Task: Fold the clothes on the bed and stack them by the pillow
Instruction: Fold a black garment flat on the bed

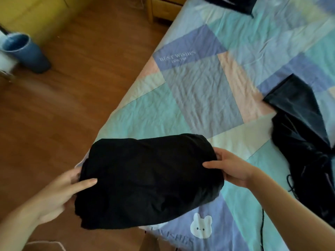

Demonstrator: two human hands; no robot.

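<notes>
Left hand (59,192) and right hand (230,169) pinch the folded black garment (146,180), thumbs on top. Risk: carried by its ends, the fold may sag open.

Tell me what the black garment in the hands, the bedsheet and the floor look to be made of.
Black garment: soft matte cloth, perhaps cotton knit; it sags and shows no shine.
Bedsheet: thin woven cloth, likely cotton; fine creases, printed colour blocks.
Floor: wood or wood-look laminate; brown plank grain with a slight sheen.

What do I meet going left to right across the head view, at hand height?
left hand → folded black garment, held at both ends → right hand → unfolded dark clothes on the patchwork bedspread.
</notes>
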